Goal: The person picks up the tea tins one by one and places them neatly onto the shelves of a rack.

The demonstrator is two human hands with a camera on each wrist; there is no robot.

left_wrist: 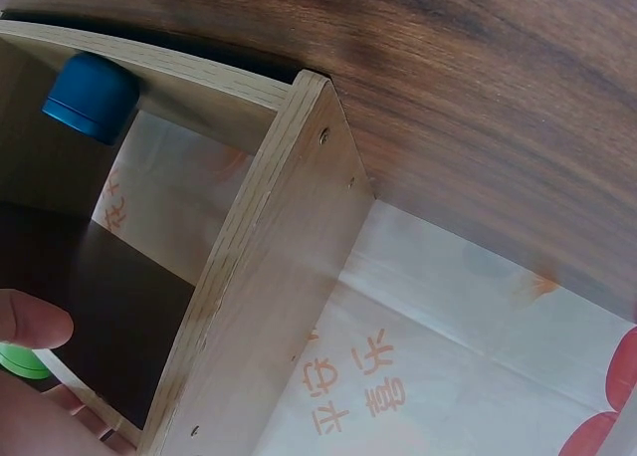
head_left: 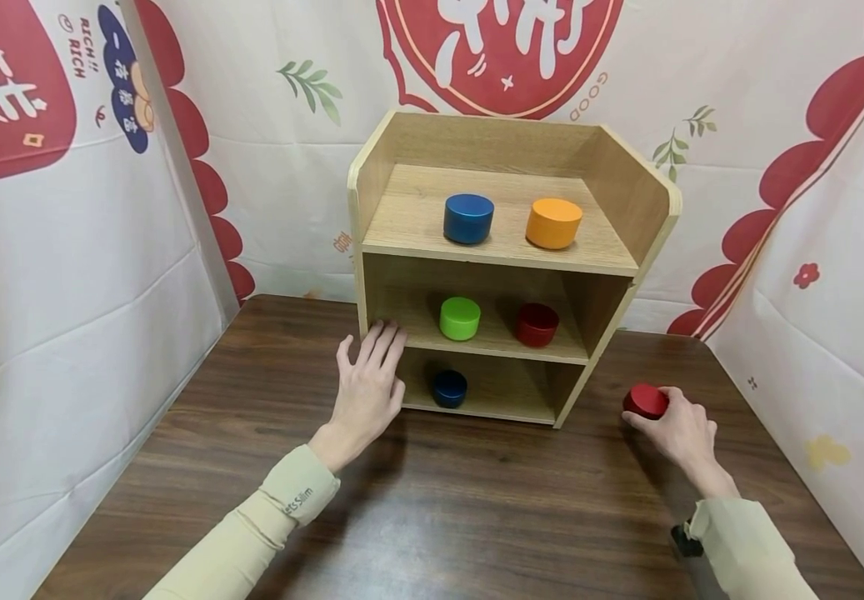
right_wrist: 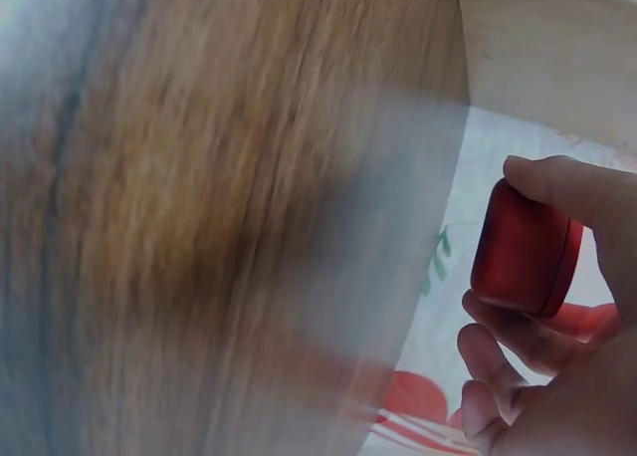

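Observation:
My right hand (head_left: 682,433) pinches a round red container (head_left: 646,402) between thumb and fingers, to the right of a small wooden shelf (head_left: 487,263). The right wrist view shows the red container (right_wrist: 526,249) side-on, its lid seam toward the palm. At the shelf's front left, my left hand (head_left: 367,392) rests with fingers extended over the middle board's end, thumb by the lower compartment. Blue (head_left: 468,219) and orange (head_left: 554,223) containers stand on top. Green (head_left: 460,318) and dark red (head_left: 537,324) ones occupy the middle level; a dark blue one (head_left: 450,388) sits at the bottom.
The shelf stands toward the back of a dark wood table (head_left: 476,508). A white printed cloth (head_left: 274,192) hangs behind and along both sides. Raised side panels (head_left: 630,187) border the shelf's top level.

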